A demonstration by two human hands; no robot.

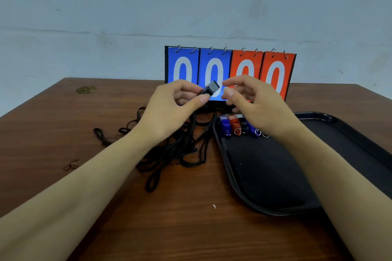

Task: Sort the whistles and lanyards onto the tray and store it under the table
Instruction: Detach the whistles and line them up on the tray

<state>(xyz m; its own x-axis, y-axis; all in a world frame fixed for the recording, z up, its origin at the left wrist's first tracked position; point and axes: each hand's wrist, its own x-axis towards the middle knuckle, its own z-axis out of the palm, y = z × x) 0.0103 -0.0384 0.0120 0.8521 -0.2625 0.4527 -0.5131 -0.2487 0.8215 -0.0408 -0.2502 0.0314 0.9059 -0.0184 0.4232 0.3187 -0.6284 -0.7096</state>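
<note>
Fronting scoreboard [230, 72]: tangled lanyards [180, 150], tray [275, 176]

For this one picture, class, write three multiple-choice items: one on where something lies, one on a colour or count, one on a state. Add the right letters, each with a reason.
1. Where do the loose black lanyards lie?
A. On the table, left of the tray
B. Inside the tray
C. Draped over the scoreboard

2. Which colours are the cards on the scoreboard?
A. All four blue
B. Two blue, two red
C. Two green, two yellow

3. What is the left hand doing?
A. Lying flat on the table
B. Pinching a black whistle
C. Gripping the tray's rim

Answers:
1. A: the tangle sits on the wooden table beside the black tray.
2. B: the left pair is blue, the right pair red, all showing zero.
3. B: thumb and fingers pinch the black whistle in the air, with the right hand close beside it.
</note>
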